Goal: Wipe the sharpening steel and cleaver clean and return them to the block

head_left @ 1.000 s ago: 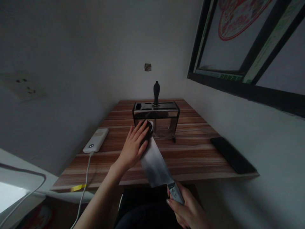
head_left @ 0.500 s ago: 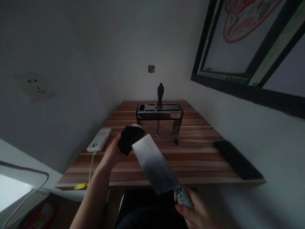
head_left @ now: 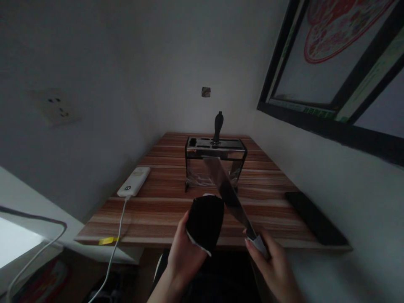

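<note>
Striped wood-grain tabletop (head_left: 164, 182) — knife block (head_left: 217, 153) standing toward the back, white power bank (head_left: 134, 182) at left, flat black phone-like slab (head_left: 315, 216) at right, yellow tape (head_left: 106, 240) on front edge.

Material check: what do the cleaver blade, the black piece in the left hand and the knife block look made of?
Cleaver blade: probably steel, smooth, with a dull grey sheen. Black piece: perhaps cloth or paper, matte, with a whitish edge; too dark to settle. Knife block: seemingly shiny metal on top, judging by its reflections, with a see-through front, plastic or glass.
</note>
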Demonstrator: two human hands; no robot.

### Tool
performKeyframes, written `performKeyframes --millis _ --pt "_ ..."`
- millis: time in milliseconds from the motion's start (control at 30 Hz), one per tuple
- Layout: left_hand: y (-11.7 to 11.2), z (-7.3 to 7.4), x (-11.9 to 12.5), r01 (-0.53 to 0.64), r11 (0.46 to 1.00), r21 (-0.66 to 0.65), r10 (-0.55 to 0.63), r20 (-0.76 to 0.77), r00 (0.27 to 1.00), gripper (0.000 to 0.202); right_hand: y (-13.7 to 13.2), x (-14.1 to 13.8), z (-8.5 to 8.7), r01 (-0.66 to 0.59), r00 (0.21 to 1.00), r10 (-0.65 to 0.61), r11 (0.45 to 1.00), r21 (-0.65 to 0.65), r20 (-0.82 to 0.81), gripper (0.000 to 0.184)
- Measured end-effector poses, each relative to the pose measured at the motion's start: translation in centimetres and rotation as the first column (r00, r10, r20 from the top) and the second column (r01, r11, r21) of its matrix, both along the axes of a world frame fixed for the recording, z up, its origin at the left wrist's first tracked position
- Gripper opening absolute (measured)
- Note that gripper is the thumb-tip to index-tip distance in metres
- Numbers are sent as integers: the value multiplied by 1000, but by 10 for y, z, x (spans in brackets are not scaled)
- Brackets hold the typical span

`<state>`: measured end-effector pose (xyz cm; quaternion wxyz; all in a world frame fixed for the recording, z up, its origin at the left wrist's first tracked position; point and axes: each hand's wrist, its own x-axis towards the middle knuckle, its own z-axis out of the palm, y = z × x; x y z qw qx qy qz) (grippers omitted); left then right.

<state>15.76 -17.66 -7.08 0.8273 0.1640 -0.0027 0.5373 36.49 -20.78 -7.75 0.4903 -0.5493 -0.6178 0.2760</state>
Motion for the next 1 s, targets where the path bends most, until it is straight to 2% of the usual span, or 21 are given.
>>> performKeyframes --millis 67,167,267,333,433,533,667,767,867,933,1000 --pt "-4 5 6 38 999 -15 -37 72 997 49 4 -1 -2 4 978 -33 990 144 206 19" --pt "-5 7 10 52 996 -73 -45 91 995 47 7 -4 -11 -24 878 -107 963 267 466 21" --pt "-4 4 11 45 990 -137 -35 80 996 44 7 -9 -21 -61 773 -149 950 306 617 29" --pt "-5 2 11 42 985 -166 -28 87 996 43 7 -10 -24 -76 739 -147 951 298 657 32" --pt "-6 0 10 48 978 -203 -28 100 995 42 9 -11 -20 -62 709 -119 971 229 695 36" --pt "-7 -2 9 48 972 -229 -24 107 994 41 12 -11 -9 -4 672 -76 994 105 737 40" --pt "-4 -4 9 31 970 -243 -7 98 995 42 16 -15 16 -25 643 141 986 -163 753 29" --pt "-1 -4 10 20 960 -279 3 84 996 47 18 -15 33 -142 696 349 924 -356 628 17" --pt "0 -3 9 22 937 -349 7 83 997 54 22 -6 39 -312 751 511 833 -456 419 24" --pt "1 -3 8 20 922 -387 16 88 996 57 26 1 37 -421 772 603 723 -548 201 38" --pt "1 -4 6 8 915 -404 30 87 996 57 29 7 30 -541 761 643 554 -633 -89 56"
